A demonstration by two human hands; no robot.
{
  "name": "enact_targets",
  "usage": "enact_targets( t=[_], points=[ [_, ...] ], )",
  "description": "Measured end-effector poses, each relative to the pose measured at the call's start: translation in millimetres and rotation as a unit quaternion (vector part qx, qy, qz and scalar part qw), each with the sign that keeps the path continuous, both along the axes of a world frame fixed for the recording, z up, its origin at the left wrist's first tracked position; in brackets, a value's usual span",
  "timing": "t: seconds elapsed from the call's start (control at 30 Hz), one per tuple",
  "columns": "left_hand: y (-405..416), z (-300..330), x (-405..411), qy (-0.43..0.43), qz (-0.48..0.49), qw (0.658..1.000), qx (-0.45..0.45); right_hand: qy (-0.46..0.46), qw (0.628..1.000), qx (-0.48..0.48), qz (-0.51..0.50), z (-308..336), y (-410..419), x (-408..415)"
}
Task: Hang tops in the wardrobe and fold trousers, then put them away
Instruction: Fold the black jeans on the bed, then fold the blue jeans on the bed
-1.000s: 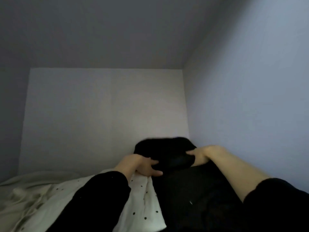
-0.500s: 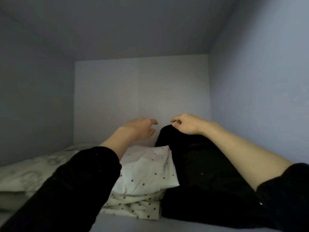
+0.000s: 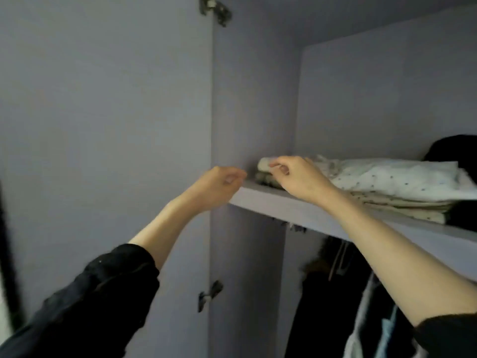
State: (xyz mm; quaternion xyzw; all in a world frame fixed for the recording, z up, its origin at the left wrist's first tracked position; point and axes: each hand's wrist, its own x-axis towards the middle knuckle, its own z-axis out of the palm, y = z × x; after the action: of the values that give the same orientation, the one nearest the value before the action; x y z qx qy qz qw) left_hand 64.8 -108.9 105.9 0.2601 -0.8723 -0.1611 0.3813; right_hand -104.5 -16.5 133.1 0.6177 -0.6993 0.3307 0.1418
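Open lilac wardrobe in dim, cool light

The wardrobe (image 3: pixel 258 99) has matte lilac-grey panels; its open door (image 3: pixel 103 112) fills the left, carrying an upper metal hinge (image 3: pixel 215 9) at the top edge and a lower hinge (image 3: pixel 209 295) further down. A shelf (image 3: pixel 296 210) of the same colour runs rightward across the cabinet, with a paler back panel (image 3: pixel 387 99) above it. The compartment below the shelf is dark. A black vertical strip (image 3: pixel 9 267) crosses the far left edge.
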Motion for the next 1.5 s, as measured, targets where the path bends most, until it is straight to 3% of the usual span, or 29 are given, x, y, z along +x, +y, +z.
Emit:
enact_targets(
  t=[0.1,0.27,0.4,0.5,0.6,0.73,0.9,1.0,1.27,1.37,1.5],
  points=[
    [8,-48,98,-0.009,0.054,0.997,0.048,-0.069,0.995,0.032,0.063,-59,-12,83],
    [40,-132,252,-0.024,0.117,0.981,0.152,-0.105,0.965,0.177,0.163,-152,-17,227],
    [63,-181,368,-0.038,0.193,0.953,0.230,-0.054,0.916,0.277,0.283,-210,-17,348],
    [73,-209,447,-0.032,0.288,0.922,0.259,-0.033,0.876,0.299,0.377,-239,-26,432],
    [79,-243,521,-0.010,0.397,0.872,0.285,-0.028,0.839,0.316,0.442,-265,-51,514],
    [72,-286,589,-0.008,0.465,0.815,0.346,-0.025,0.797,0.362,0.483,-301,-87,596],
    [64,-312,659,0.059,0.551,0.745,0.371,0.002,0.746,0.390,0.540,-321,-138,688],
    [70,-325,711,0.101,0.609,0.685,0.386,0.036,0.707,0.398,0.583,-327,-160,758],
    [93,-371,894,0.206,0.743,0.530,0.354,0.154,0.576,0.410,0.690,-359,-193,989],
    [102,-388,969,0.240,0.766,0.488,0.343,0.193,0.533,0.396,0.723,-368,-188,1092],
    [125,-394,1043,0.272,0.796,0.418,0.342,0.239,0.448,0.381,0.773,-367,-168,1213]
  ],
)
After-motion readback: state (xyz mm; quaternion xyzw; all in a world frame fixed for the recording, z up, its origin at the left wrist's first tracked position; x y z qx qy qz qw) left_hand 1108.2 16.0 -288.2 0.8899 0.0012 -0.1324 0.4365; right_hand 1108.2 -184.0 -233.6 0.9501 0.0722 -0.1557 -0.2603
